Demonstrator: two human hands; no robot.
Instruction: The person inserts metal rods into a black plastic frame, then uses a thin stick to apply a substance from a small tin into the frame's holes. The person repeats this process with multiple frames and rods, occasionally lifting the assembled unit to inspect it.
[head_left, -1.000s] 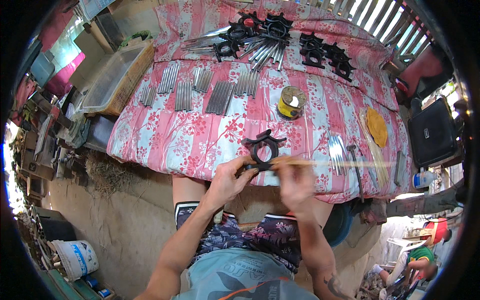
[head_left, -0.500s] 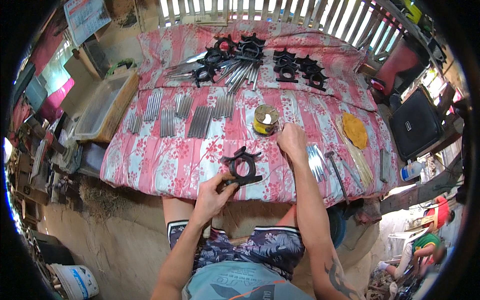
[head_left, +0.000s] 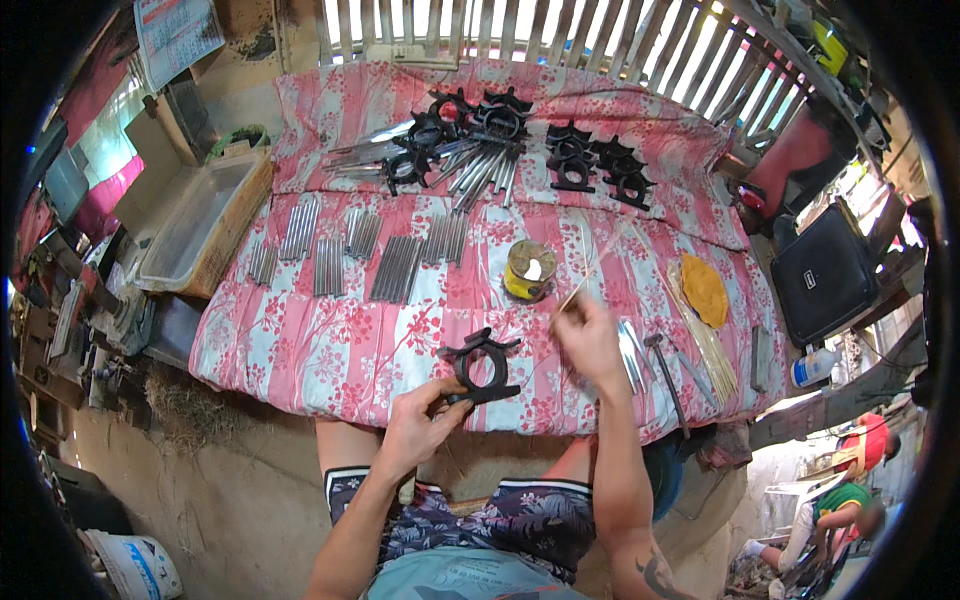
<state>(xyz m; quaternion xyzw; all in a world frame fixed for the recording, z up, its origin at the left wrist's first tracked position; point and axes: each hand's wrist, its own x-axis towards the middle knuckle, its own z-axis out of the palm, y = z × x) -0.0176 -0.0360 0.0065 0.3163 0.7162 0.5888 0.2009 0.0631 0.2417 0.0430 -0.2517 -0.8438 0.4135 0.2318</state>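
My left hand (head_left: pixel 425 425) pinches the lower left edge of a black ring-shaped part with prongs (head_left: pixel 484 371), held upright at the cloth's near edge. My right hand (head_left: pixel 588 335) is closed, fingertips together, on a thin pale stick (head_left: pixel 590 270) that points up and away; motion blurs its far end. Just left of that hand stands a round tin (head_left: pixel 528 270) with a yellow side and a brownish top. Whether anything links the stick to the black part is too fine to make out.
Metal rods (head_left: pixel 398 270) lie in several bundles at left. Black ringed parts (head_left: pixel 500 115) and long rods sit at the back. A hammer (head_left: pixel 665 380), thin sticks (head_left: pixel 705 345) and a yellow cloth (head_left: pixel 704 290) are at right. People (head_left: pixel 840 505) sit beyond, lower right.
My right hand has drawn back toward me from beside the tin, and the pale stick now shows in its fingers. The left hand still holds the black part. The view has tilted slightly.
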